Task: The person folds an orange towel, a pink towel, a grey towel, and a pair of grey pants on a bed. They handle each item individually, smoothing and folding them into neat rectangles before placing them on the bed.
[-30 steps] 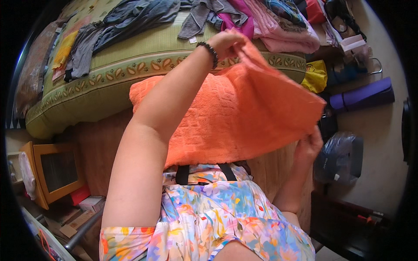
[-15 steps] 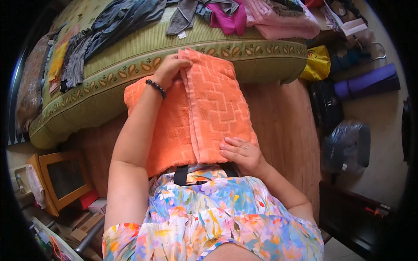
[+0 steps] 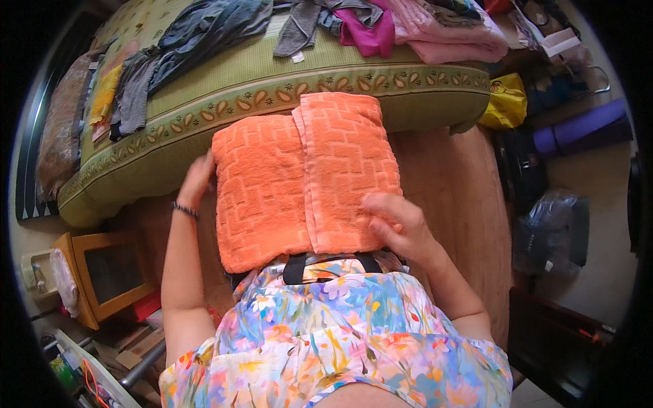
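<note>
An orange towel [image 3: 262, 183] with a raised brick-like pattern lies across my lap. Its right part [image 3: 347, 156] is folded over toward the middle, where the turned-over border runs from far to near. Against the towel's left edge is my left hand [image 3: 198, 178], slightly blurred, with fingers stretched along that side and a dark bead bracelet at the wrist. My right hand [image 3: 401, 221] hovers over the near right part of the towel, its fingers loosely bent and apart from the thumb, holding nothing.
Ahead stands a bed [image 3: 252, 75] with a green cover, bearing grey trousers [image 3: 204, 34], a magenta cloth [image 3: 367, 30] and a folded pink blanket [image 3: 452, 41]. A yellow bag [image 3: 507, 100] and a rolled purple mat [image 3: 581, 129] are at right. A wooden cabinet [image 3: 112, 272] stands left.
My left hand has let go of the fold's far end and moved left to the towel's left edge. The folded part now lies flatter. My right hand has lifted and its fingers have bent.
</note>
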### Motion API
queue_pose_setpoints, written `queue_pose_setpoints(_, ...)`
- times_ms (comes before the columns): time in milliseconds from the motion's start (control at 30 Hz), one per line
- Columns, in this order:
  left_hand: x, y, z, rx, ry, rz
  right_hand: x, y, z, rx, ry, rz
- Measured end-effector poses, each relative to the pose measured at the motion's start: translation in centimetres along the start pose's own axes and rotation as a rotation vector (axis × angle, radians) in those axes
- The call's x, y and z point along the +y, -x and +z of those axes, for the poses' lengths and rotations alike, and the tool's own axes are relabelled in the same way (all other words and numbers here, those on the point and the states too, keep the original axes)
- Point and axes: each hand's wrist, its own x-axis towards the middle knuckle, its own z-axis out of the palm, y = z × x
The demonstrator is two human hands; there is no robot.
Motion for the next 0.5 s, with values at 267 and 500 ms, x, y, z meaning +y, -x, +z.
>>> queue_pose_setpoints(267,-10.1,11.5,3.6,-0.397,0.997,0.076,-2.8,-3.0,3.1,-0.196,0.215,-0.202)
queue_pose_setpoints(500,-7.1,12.2,3.5,-0.261,0.96,0.147,-2.6,-3.0,6.0,-0.434,0.353,-0.25)
